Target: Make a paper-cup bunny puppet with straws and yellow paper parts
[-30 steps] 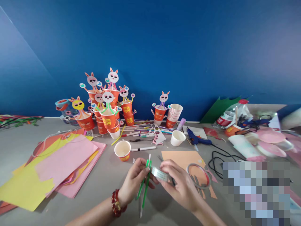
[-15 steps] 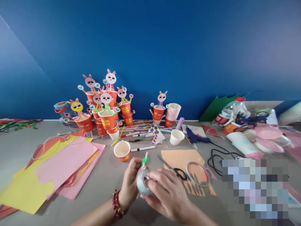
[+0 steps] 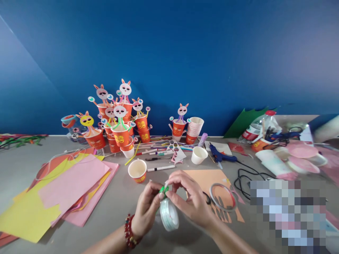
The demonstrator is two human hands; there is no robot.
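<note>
My left hand (image 3: 148, 204), with a red bead bracelet at the wrist, pinches a small bundle of green strips (image 3: 163, 191). The fingertips of my right hand (image 3: 189, 195) close at the top of the bundle, around a thin whitish stick (image 3: 166, 184). Just below the fingers hangs a roll of clear tape (image 3: 168, 214), tilted on its side, no hand wrapped round it. Whether its tape end is stuck to the strips cannot be made out. Scissors (image 3: 207, 198) lie partly hidden behind my right hand, on orange paper (image 3: 201, 176).
An orange paper cup (image 3: 137, 170) and a white cup (image 3: 199, 155) stand ahead. Rabbit-figure cups (image 3: 122, 135) are stacked at the back left. Coloured paper (image 3: 76, 176) covers the left side. A blue glue gun (image 3: 222, 155) with black cord lies right, near a clear ring (image 3: 222, 197).
My right hand has let go of the tape roll and moved up to the green strips. The roll now hangs lower and slightly to the right. My left hand keeps its grip.
</note>
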